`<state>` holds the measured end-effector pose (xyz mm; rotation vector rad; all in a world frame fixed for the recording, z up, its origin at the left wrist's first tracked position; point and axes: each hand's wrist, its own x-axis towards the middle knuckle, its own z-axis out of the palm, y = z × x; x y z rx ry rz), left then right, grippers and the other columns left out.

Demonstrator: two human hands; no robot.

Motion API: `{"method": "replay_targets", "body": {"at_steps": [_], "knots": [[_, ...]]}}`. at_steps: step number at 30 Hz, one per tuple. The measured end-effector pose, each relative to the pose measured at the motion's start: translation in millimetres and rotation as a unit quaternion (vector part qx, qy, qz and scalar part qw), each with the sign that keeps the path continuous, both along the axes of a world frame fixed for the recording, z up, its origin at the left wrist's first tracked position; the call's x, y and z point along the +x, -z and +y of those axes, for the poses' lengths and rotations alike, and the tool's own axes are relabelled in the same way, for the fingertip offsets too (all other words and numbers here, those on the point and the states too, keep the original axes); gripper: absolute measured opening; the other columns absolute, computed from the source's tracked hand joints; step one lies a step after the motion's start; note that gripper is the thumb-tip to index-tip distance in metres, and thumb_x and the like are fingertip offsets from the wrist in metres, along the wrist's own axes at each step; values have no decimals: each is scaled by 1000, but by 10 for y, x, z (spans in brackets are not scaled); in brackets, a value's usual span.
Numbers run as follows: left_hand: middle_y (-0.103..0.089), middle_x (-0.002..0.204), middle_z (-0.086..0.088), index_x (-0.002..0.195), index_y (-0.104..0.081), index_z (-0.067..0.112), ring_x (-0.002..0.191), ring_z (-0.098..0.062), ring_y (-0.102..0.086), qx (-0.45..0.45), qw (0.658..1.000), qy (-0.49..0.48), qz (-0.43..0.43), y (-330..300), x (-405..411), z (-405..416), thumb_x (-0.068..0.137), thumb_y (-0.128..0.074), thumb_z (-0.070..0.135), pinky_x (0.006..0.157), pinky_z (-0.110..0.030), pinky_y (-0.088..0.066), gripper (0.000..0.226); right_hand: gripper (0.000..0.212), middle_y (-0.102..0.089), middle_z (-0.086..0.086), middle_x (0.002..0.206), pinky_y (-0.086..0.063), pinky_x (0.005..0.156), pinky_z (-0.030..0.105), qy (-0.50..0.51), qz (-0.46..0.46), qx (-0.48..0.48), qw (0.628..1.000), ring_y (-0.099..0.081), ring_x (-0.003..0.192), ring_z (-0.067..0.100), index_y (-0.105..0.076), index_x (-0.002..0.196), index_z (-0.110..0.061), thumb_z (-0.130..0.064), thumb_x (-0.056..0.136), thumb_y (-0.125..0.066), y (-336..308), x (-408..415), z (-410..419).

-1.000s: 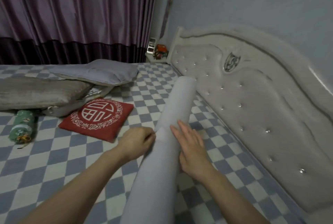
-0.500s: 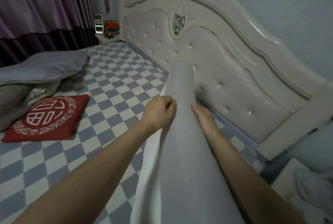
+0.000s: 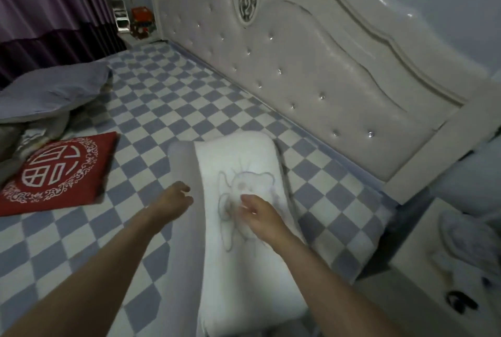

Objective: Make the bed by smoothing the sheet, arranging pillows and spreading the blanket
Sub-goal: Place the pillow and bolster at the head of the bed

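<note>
Checked grey-and-white sheet (image 3: 222, 103) covers the bed and fills most of the view, with the padded white headboard (image 3: 325, 71) running from 12 o'clock down to 3 o'clock.

At the centre, the right hand (image 3: 260, 214) hovers over or lightly touches the white pillow (image 3: 244, 174) with the bear drawing; its fingers look loosely spread and grip nothing, though motion blur makes the contact hard to judge. The left hand (image 3: 173, 198) is just beside the pillow's grey left edge, at 9 o'clock from the right hand. Its fingers are a little curled, and it holds nothing that can be seen. The pillow lies flat on the sheet, its long side pointing toward the headboard, near it but not touching.

Further out, at 9 o'clock, a red cushion (image 3: 57, 171) with a white pattern lies on the sheet. Behind it, at 10 o'clock, a grey-blue pillow (image 3: 51, 92) rests on a heap of crumpled bedding (image 3: 16, 141). Purple curtains (image 3: 46, 3) hang at 11 o'clock.

The step in hand seems to be arranging the pillows: this one looks just set down. The next move probably calls for turning it so the long side lies along the headboard, and pushing it close. After that the other pillow needs fetching from the heap, and the blanket is not yet spread.
</note>
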<state>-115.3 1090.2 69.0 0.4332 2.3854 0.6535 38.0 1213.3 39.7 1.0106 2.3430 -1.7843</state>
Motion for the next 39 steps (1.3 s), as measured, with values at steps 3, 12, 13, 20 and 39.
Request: {"method": "replay_targets", "body": {"at_steps": [3, 12, 13, 20, 39], "knots": [[-54, 125, -15, 128, -46, 5, 96, -20, -48, 3, 998, 44, -41, 174, 206, 86, 93, -49, 10, 80, -23, -33, 36, 42, -45, 4, 141, -35, 98, 23, 67, -93, 2, 993, -45, 126, 18, -44, 136, -12, -23, 95, -47, 476, 285, 137], [-53, 96, -4, 125, -46, 5, 69, -4, -46, -25, 991, 72, -109, 935, 401, 430, 92, -47, 9, 59, -14, -35, 33, 68, -43, 10, 142, -39, 104, 37, 179, -256, 18, 950, -45, 126, 29, -33, 141, -12, -33, 83, -60, 1472, 776, 594], [-54, 99, -6, 124, -47, 5, 71, -7, -48, -25, 991, 71, -107, 965, 408, 435, 91, -48, 9, 60, -17, -37, 33, 74, -46, 10, 139, -42, 101, 40, 190, -255, 6, 948, -48, 123, 30, -33, 141, -12, -36, 78, -65, 1507, 790, 615], [-58, 116, -16, 117, -54, -1, 97, -23, -54, -36, 998, 43, -34, 1573, 328, 512, 90, -51, 5, 76, -23, -35, 27, 83, -53, 10, 132, -48, 95, 39, 293, -157, -191, 924, -56, 112, 28, -36, 139, -8, -24, 71, -79, 1700, 631, 889], [-37, 146, -16, 141, -33, 6, 130, -31, -39, 164, 941, -294, -29, 1077, 143, -871, 98, -38, 31, 104, -38, -33, 49, 32, -67, -8, 87, -51, 76, 15, -103, 250, 82, 959, -64, 84, 5, -67, 102, -19, -23, 70, -69, -827, -621, -688]]}}
